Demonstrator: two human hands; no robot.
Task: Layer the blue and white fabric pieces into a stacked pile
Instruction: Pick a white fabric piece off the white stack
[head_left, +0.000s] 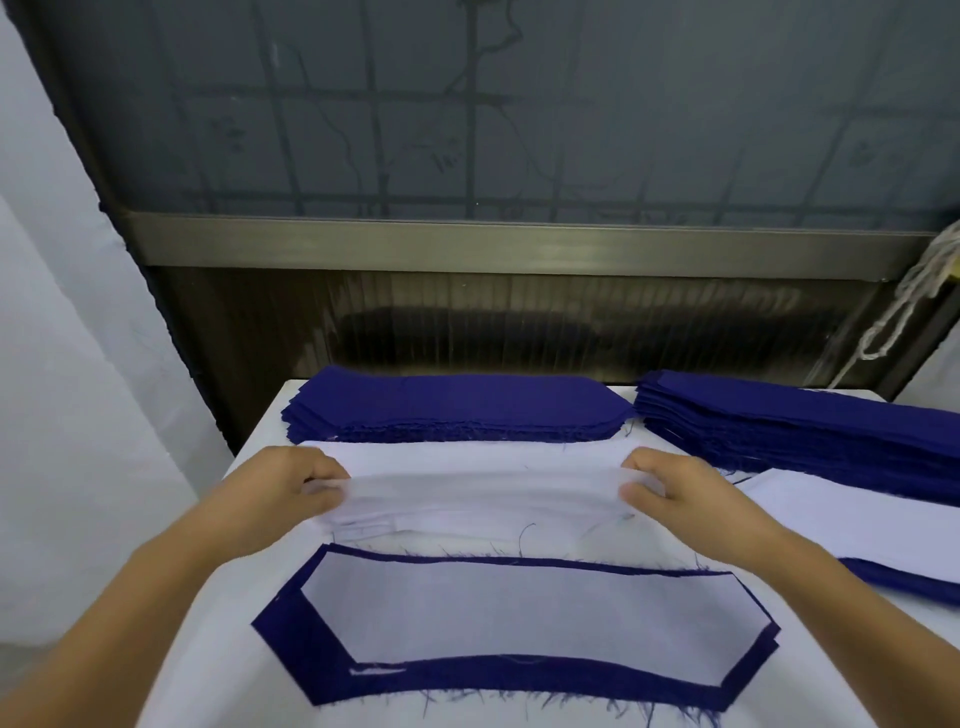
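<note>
White-covered worktable (218, 613) fronting a dark wall w/ metal rail; items listed near to far.

1. Stacked pile (514, 649), nearest edge. Blue piece under, white piece on top, blue showing as a border all round. Elongated, ends cut to angled points. Long axis runs left–right across the view. White layer sits a bit toward the far edge; wider blue margin at near side and left end.

2. White fabric piece (483, 491), just beyond the pile, lifted off the table. Long axis also left–right, roughly parallel w/ the pile. Sags slightly mid-span.
 - Left hand (283, 486): fingers curled, pinching the left end.
 - Right hand (670, 488): fingers curled, pinching the right end.

3. White stock (467, 452) lying flat under the lifted piece. Layer count cannot be told.

4. Blue stack, far centre (452, 405). Many layers, frayed near edge, same pointed shape, long axis left–right.

5. Blue stack, far right (810, 431); thick, angled slightly. A white sheet (857, 525) lies near it, over another blue piece (904, 577).

Handling note (judgement): step in hand looks like separating one white piece for layering. Best to keep even tension at both ends, check only one ply is held, bring it toward the pile w/o rotating, match pointed ends, lower flat. Thin cloth prob. shifts easily, so smooth from centre outward.
</note>
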